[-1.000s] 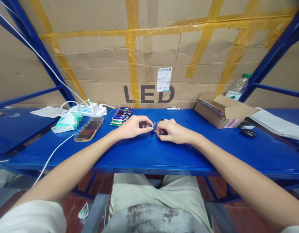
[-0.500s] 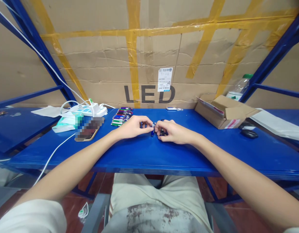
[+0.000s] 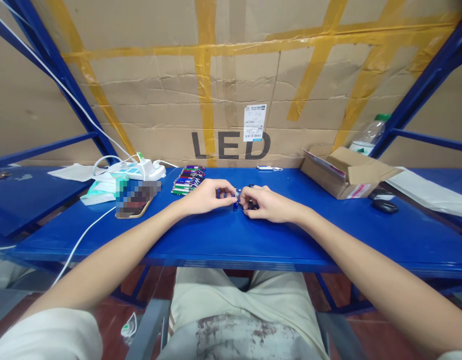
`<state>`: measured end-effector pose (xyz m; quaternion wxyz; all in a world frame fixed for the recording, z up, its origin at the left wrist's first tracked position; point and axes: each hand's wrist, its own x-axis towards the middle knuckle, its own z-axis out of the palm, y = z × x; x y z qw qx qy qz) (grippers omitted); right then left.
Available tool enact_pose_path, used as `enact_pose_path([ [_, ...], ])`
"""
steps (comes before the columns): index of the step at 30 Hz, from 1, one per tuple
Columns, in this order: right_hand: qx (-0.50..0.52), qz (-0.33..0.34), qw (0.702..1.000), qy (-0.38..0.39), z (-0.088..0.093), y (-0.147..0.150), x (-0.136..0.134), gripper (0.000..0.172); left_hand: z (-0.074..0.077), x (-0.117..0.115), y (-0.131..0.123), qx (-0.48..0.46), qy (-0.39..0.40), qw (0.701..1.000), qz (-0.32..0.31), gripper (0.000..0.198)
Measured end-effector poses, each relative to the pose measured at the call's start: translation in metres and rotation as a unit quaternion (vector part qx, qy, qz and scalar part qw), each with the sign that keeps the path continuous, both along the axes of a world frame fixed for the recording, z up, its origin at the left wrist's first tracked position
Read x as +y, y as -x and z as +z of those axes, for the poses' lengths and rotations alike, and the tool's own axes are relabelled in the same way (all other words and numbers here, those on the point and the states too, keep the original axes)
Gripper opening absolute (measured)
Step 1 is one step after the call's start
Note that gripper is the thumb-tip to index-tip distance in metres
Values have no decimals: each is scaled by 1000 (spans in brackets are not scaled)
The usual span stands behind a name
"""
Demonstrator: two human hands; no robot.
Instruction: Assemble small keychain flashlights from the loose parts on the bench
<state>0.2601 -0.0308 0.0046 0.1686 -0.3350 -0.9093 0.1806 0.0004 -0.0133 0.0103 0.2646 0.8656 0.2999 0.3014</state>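
My left hand (image 3: 212, 195) pinches a small blue metallic tube (image 3: 235, 203), shaped like a keychain flashlight, upright just above or on the blue table. Close to its right, my right hand (image 3: 268, 203) has its fingers curled together; what they hold, if anything, is hidden. Small dark pieces (image 3: 253, 204) show under and between the right fingers, too small to name. Left of my hands lies a row of similar tubes (image 3: 186, 181) in green, blue, red and purple, with dark clips or cords. Another blue and silver tube (image 3: 266, 168) rests at the back of the table.
On the left are a phone (image 3: 138, 200), a white power strip (image 3: 148, 170) with cables and a green-white packet (image 3: 105, 189). An open cardboard box (image 3: 347, 172), a black mouse (image 3: 384, 206) and a bottle (image 3: 369, 135) stand right. A taped cardboard panel (image 3: 159, 110) closes the back.
Both hands stay almost in place. The right fingers shift very slightly; the blue tube remains in the left fingertips.
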Motion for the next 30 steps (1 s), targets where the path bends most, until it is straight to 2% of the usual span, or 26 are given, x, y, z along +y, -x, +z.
enact_pose_path([
  [6,28,-15,999,-8,0,0,1,20,-3,2,0,0,3,1000,-2,27],
  [13,185,-35,982,-2,6,-5,0,29,-8,1,-4,-9,19,1000,-6,28],
  [16,221,-28,975,-11,6,-3,-1,32,-10,-1,-8,-17,25,999,-11,29],
  [30,225,-8,974,-15,3,1,0,39,-11,-6,-15,-23,40,999,-13,30],
])
